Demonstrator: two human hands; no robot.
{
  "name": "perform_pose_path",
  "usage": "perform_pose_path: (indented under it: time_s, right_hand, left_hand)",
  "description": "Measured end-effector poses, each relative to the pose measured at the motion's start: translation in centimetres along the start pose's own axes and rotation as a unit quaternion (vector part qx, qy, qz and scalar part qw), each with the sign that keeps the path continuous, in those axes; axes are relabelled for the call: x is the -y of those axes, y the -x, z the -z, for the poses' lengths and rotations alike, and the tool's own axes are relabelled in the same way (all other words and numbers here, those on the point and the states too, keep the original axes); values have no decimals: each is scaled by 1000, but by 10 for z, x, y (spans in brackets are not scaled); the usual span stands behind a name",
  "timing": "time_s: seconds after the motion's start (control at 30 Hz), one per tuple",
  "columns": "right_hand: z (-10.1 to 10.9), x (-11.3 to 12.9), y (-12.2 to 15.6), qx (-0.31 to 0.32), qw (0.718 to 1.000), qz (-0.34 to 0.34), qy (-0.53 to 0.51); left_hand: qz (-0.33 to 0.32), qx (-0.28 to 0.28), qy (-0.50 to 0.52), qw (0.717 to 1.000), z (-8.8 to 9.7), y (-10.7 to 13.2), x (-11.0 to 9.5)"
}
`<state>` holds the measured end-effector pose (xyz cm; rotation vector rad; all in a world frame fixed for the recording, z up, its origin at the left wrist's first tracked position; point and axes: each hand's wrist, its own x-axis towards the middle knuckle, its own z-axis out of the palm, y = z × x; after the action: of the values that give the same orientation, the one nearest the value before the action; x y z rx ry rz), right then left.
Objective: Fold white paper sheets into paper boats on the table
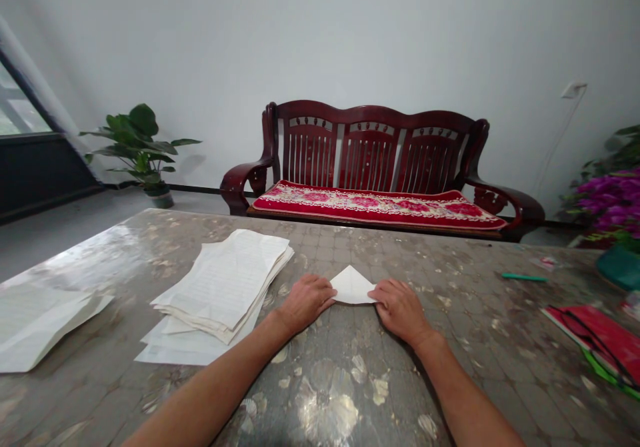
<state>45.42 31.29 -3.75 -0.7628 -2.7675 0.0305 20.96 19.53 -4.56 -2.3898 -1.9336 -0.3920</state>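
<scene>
A small sheet of white paper, folded to a pointed triangle-like shape, lies at the middle of the table between my hands. Its peak points away from me. My left hand pinches the left corner between thumb and fingers. At the opposite corner, my right hand is closed on the paper in the same way. The underside of the paper and the fingertips beneath it are hidden. To the left of my left forearm lies a thick stack of white paper sheets, unevenly piled.
More paper lies at the table's left edge. On the right are a green pen, a red book with dark-framed glasses on it, and a teal pot of purple flowers. A wooden bench stands beyond the patterned table.
</scene>
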Motion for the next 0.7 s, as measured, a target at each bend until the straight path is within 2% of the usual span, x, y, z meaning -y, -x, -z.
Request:
perform_pose_path:
  time_s: [0.13,0.33,0.5,0.7]
  right_hand:
    - [3,-8,0,20,998,-18,-62]
    - [1,-21,-3,26,989,-71,-128]
    - [-4,-23,-5,20,988,-101,-112]
    - [-6,-19,-8,17,991,-131,-28]
  left_hand:
    - [44,-19,98,994,-4,1,6]
    - [120,-14,202,972,3,-3,9]
    - [205,-5,174,963,6,-8,7]
    - [243,-9,108,964,4,-11,9]
